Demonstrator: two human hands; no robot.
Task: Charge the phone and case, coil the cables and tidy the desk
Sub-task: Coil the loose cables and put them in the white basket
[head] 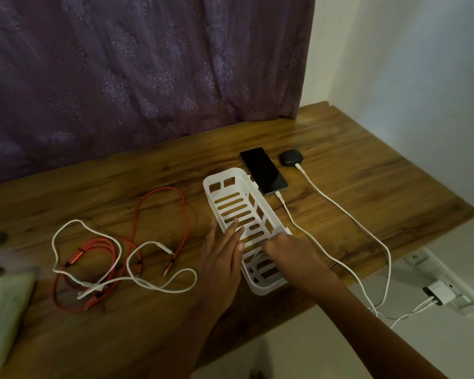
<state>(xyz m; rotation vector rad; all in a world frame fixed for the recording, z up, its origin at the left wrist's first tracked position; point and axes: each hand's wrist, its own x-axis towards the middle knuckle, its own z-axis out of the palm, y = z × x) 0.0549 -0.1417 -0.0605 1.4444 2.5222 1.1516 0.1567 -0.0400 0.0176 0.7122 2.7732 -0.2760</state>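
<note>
A pale green flat object [3, 315] lies at the lower left edge of the counter [367, 170], beside a loose tangle of red cable [99, 245] and white cable [74, 221]. Centre frame, the left hand [220, 258] rests flat, fingers straight, against the white slotted basket [225, 184]; the right hand [288, 248] curls down onto a coiled white cable [253, 265] inside it, grip unclear. Lower right, a wall charger [435, 295] feeds two white leads to the phone [263, 170] and dark case [290, 158] beyond, before a purple curtain [148, 64]

phone [263, 170] plugged in, cables [99, 245] loose, perhaps tangled
</note>
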